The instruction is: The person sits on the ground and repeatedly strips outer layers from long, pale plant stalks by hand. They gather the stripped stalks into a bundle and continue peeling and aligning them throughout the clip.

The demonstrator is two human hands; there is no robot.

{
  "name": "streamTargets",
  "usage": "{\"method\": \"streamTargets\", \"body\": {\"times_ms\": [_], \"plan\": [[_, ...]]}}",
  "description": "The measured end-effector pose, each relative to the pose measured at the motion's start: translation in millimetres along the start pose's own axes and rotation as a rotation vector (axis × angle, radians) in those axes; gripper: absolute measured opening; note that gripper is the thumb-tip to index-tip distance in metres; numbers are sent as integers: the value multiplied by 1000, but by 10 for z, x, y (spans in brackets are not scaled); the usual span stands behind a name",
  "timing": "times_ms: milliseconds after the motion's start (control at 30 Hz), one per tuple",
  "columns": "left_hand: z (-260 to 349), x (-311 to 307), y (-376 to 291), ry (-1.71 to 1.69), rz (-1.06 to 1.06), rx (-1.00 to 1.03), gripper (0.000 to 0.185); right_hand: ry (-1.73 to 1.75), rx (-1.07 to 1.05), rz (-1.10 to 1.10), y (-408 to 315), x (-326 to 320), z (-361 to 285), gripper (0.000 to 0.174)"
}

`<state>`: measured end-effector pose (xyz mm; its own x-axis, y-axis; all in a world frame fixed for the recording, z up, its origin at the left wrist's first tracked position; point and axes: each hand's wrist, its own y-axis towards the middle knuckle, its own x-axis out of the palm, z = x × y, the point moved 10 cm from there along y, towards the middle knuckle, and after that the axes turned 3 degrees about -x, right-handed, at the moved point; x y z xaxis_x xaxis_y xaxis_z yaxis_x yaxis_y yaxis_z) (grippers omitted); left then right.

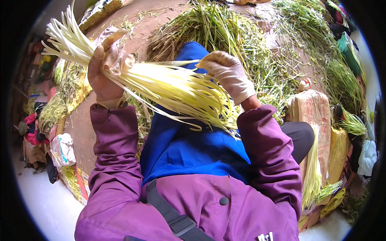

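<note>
A thick bundle of blanched yellow chives (169, 82) lies slantwise above my lap, its white stem ends up at the left and its yellow leaves fanning down to the right. My left hand (105, 75) is wrapped around the stem part; a torn, thin glove covers some of its fingers. At the bundle's upper edge my right hand (226, 72), in a pale thin glove, pinches a pale leaf strand between thumb and fingertips. Under the leaves spreads a blue apron (193, 153). A few strands hang loose below the bundle, with one tip curled.
A heap of green and dry leaves (208, 30) lies beyond my knees. To the right stands a wrapped block (312, 120), with another bunch of yellow chives (312, 168) beside it. A white package (62, 150) sits at left. Other people are at both sides.
</note>
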<state>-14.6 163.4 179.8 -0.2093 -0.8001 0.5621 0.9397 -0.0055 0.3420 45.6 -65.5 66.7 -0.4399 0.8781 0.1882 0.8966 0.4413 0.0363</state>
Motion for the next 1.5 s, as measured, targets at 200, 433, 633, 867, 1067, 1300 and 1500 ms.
{"method": "streamTargets", "body": {"times_ms": [200,433,633,867,1067,1300,1500], "plan": [[2,-241,128,-60,-8,4,48,-71,130,160,-164,-698,152,26],[-8,-609,178,-276,-86,-46,52,-668,30,-60,-290,-555,431,21],[169,-1249,112,-19,275,46,51,-755,-347,285,-107,-800,-287,17],[83,-1191,-36,-317,-21,10,46,-789,-166,-4,-550,-426,-94,22],[-34,-1268,-120,-289,114,-4,41,-678,148,-451,-922,53,305,23],[-101,-1262,-98,-303,119,-26,39,-835,45,63,-653,-729,18,15],[-105,-1085,-58,-442,30,-64,41,-797,-449,-34,-285,-259,-366,30]]}}
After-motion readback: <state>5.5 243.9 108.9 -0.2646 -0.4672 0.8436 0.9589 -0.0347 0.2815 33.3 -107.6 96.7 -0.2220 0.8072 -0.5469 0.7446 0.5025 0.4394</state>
